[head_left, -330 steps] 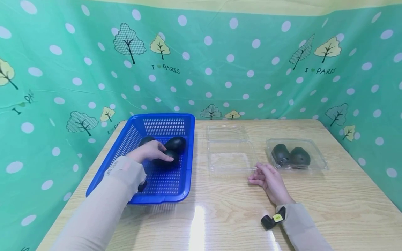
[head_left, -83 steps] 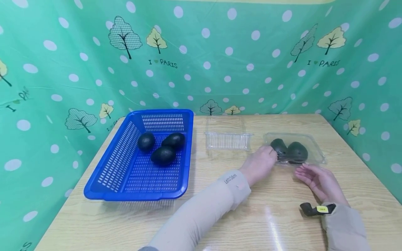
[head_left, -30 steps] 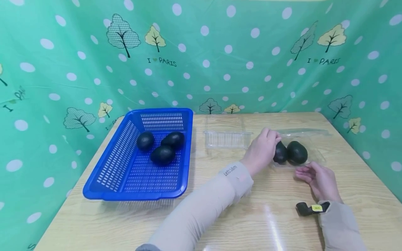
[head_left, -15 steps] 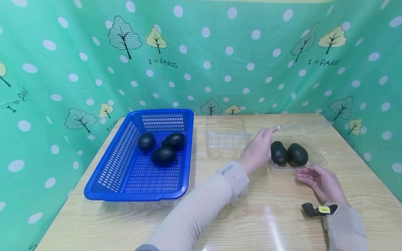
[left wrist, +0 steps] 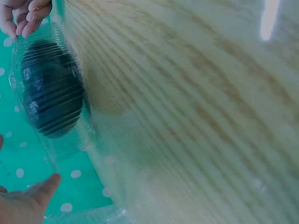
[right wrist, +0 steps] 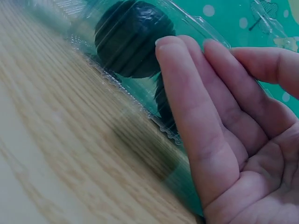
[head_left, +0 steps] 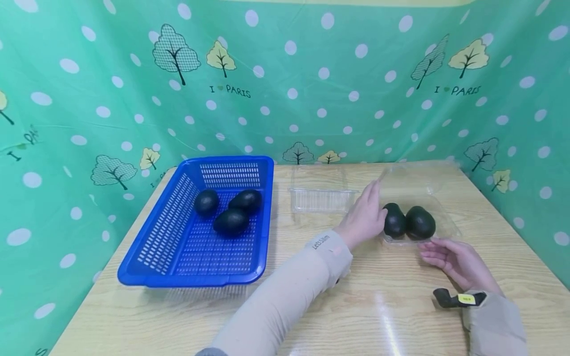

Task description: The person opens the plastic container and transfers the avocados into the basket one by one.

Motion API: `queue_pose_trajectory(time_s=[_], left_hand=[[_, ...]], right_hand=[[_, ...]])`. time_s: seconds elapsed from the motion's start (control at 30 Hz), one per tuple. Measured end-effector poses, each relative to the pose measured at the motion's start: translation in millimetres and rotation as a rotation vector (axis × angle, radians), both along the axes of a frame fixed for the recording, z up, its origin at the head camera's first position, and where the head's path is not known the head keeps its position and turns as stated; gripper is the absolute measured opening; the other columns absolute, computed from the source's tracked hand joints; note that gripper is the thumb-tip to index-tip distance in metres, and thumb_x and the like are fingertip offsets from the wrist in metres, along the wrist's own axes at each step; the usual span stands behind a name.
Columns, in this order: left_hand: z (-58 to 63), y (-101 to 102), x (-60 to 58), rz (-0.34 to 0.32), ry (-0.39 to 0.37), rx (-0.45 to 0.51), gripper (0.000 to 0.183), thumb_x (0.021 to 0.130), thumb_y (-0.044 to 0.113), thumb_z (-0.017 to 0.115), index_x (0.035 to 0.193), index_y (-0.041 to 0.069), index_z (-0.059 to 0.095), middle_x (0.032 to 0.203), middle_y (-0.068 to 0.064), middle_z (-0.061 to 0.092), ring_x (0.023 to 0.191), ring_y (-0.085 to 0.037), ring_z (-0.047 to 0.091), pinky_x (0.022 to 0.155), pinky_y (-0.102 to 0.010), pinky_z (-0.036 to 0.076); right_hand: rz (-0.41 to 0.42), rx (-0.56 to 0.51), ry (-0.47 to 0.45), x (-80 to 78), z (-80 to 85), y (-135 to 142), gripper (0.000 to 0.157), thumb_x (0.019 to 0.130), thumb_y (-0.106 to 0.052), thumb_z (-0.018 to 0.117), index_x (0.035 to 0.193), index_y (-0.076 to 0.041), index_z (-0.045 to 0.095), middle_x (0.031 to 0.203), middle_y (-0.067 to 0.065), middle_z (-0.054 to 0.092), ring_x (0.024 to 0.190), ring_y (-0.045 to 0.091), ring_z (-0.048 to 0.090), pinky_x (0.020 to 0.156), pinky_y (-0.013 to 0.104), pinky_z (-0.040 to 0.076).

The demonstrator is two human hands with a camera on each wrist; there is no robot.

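A clear plastic clamshell container (head_left: 449, 223) stands at the right of the table with its lid (head_left: 411, 179) swung back behind it. Two dark avocados (head_left: 420, 223) lie side by side in its base. My left hand (head_left: 361, 213) is at the container's left side, fingers straight and pointing toward the raised lid, thumb beside the left avocado (head_left: 394, 221). At the front edge, my right hand (head_left: 458, 259) pinches the rim between thumb and fingertips. Through the ribbed wall an avocado (left wrist: 53, 93) shows in the left wrist view, with straight left fingers (left wrist: 49, 186) near the lid side.
A blue slotted basket (head_left: 262, 247) on the left holds three dark avocados (head_left: 231, 221). Between basket and hands stands a second clear clamshell (head_left: 322, 200), its lid up at the back. A green patterned curtain (head_left: 320, 99) closes off the table's rear and sides.
The right-hand container's lid has been lifted from closed and swung back to the rear. My left hand has let go of its edge and straightened. Earlier, that hand was in the basket.
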State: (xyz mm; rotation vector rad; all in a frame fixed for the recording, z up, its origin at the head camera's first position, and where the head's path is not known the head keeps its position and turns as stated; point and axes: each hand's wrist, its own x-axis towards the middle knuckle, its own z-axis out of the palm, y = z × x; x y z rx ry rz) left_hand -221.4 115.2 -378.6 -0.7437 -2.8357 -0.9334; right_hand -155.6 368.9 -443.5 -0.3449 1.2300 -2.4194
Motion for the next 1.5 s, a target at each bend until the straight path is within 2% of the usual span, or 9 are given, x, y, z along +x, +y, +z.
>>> queue_pose_trajectory(time_s=[0.13, 0.4, 0.57, 0.7, 0.83, 0.97, 1.07, 1.2, 1.5], left_hand=[[-4.8, -0.7, 0.5, -0.009, -0.087, 0.016, 0.077, 0.103, 0.028, 0.050, 0.160, 0.012, 0.001, 0.168, -0.003, 0.003, 0.152, -0.017, 0.020, 0.121, -0.028, 0.021], [-7.8, 1.3, 1.7, 0.002, -0.163, -0.007, 0.075, 0.103, 0.036, 0.049, 0.160, 0.013, 0.006, 0.168, 0.000, -0.008, 0.148, -0.020, 0.031, 0.118, -0.033, 0.032], [-10.2, 4.1, 3.7, -0.049, -0.216, -0.005, 0.068, 0.106, 0.032, 0.042, 0.160, 0.012, 0.007, 0.165, -0.002, -0.023, 0.146, -0.020, 0.034, 0.113, -0.027, 0.038], [-11.4, 4.0, 5.2, -0.069, -0.214, 0.008, 0.065, 0.106, 0.025, 0.041, 0.160, 0.012, 0.007, 0.164, -0.002, -0.025, 0.136, -0.016, 0.049, 0.081, -0.013, 0.052], [-12.3, 1.4, 6.4, -0.055, -0.222, 0.020, 0.067, 0.103, 0.017, 0.044, 0.160, 0.011, 0.009, 0.165, -0.004, -0.021, 0.106, -0.014, 0.066, 0.054, -0.015, 0.048], [-14.4, -2.0, 7.5, -0.052, -0.221, 0.011, 0.067, 0.102, 0.014, 0.045, 0.159, 0.009, 0.011, 0.166, -0.007, -0.015, 0.133, -0.018, 0.052, 0.090, -0.015, 0.052], [-16.4, -3.4, 7.7, -0.061, -0.209, 0.011, 0.066, 0.103, 0.015, 0.044, 0.159, 0.009, 0.011, 0.167, -0.006, -0.011, 0.152, -0.018, 0.019, 0.116, -0.023, 0.032], [-19.7, -5.0, 6.4, -0.085, -0.177, 0.008, 0.065, 0.103, 0.014, 0.044, 0.159, 0.008, 0.011, 0.167, -0.004, -0.006, 0.153, -0.016, 0.010, 0.120, -0.025, 0.022], [-24.0, -6.9, 2.5, -0.102, -0.109, -0.018, 0.064, 0.099, 0.006, 0.045, 0.157, 0.002, 0.019, 0.167, -0.009, 0.009, 0.154, -0.017, 0.012, 0.120, -0.023, 0.019]], right_hand=[[0.066, -0.016, 0.021, -0.8, -1.0, 1.5, 0.048, 0.108, -0.002, 0.021, 0.116, 0.002, 0.069, 0.113, 0.018, 0.072, 0.105, 0.028, 0.071, 0.093, 0.036, 0.056], [0.146, 0.092, 0.022, -3.1, 1.2, 4.0, 0.049, 0.108, -0.004, 0.021, 0.121, -0.002, 0.068, 0.119, 0.014, 0.071, 0.108, 0.024, 0.070, 0.094, 0.035, 0.055], [0.247, 0.096, 0.032, -3.9, 3.0, 8.9, 0.052, 0.109, -0.006, 0.016, 0.126, -0.002, 0.065, 0.125, 0.013, 0.068, 0.114, 0.024, 0.067, 0.099, 0.037, 0.053], [0.295, 0.066, 0.043, -4.9, 3.4, 10.4, 0.054, 0.109, -0.005, 0.013, 0.129, -0.001, 0.063, 0.128, 0.015, 0.067, 0.117, 0.024, 0.065, 0.101, 0.037, 0.051], [0.314, 0.055, 0.041, -5.1, 2.9, 9.5, 0.054, 0.109, -0.005, 0.013, 0.129, 0.000, 0.062, 0.129, 0.015, 0.066, 0.118, 0.025, 0.065, 0.102, 0.037, 0.050], [0.330, 0.043, 0.027, -5.6, 2.0, 8.6, 0.055, 0.109, -0.006, 0.012, 0.130, 0.000, 0.062, 0.130, 0.015, 0.065, 0.119, 0.025, 0.064, 0.102, 0.037, 0.049], [0.335, 0.041, 0.025, -6.1, 1.5, 8.5, 0.055, 0.109, -0.006, 0.011, 0.131, 0.000, 0.061, 0.130, 0.016, 0.065, 0.119, 0.025, 0.064, 0.102, 0.037, 0.049], [0.335, 0.051, 0.035, -5.8, 1.6, 8.0, 0.055, 0.109, -0.005, 0.010, 0.131, 0.000, 0.061, 0.130, 0.016, 0.065, 0.119, 0.025, 0.064, 0.102, 0.037, 0.049], [0.326, 0.094, 0.057, -4.0, 3.5, 5.9, 0.055, 0.109, -0.006, 0.011, 0.130, 0.000, 0.061, 0.129, 0.015, 0.065, 0.118, 0.025, 0.065, 0.101, 0.036, 0.050]])
